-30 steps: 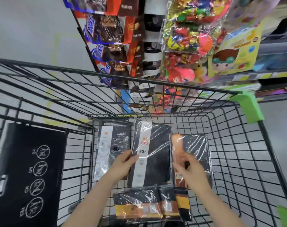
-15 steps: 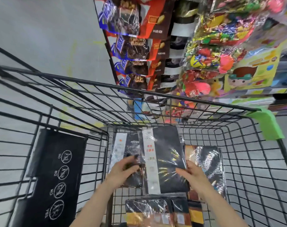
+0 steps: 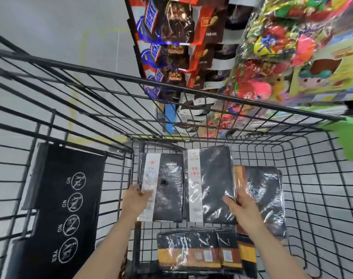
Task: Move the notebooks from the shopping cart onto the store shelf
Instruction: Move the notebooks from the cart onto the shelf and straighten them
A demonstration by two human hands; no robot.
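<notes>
While we lean over the black wire shopping cart (image 3: pixel 304 166), each of our hands grips a shrink-wrapped notebook. Our left hand (image 3: pixel 136 201) is closed on the near left edge of a smaller dark notebook (image 3: pixel 165 188) with a white paper band, fingers under it and thumb on top. Our right hand (image 3: pixel 245 206) is clamped on the near right corner of a larger dark notebook (image 3: pixel 211 184), which also carries a white band down its left side. Both sit side by side, nearly touching, inside the basket (whether they are clear of the wire floor we cannot tell). Just right of the larger one lies a black and orange wrapped notebook (image 3: pixel 262 200), partly under our right hand. Nearer to us rests a pack of black and orange notebooks (image 3: pixel 191 250). On the cart's left, a black flap (image 3: pixel 60 208) bears white warning symbols. Beyond the cart's far rim hang snack bags (image 3: pixel 169 27) and bright toy packets (image 3: pixel 282 47) on the store shelf (image 3: pixel 322 112).
</notes>
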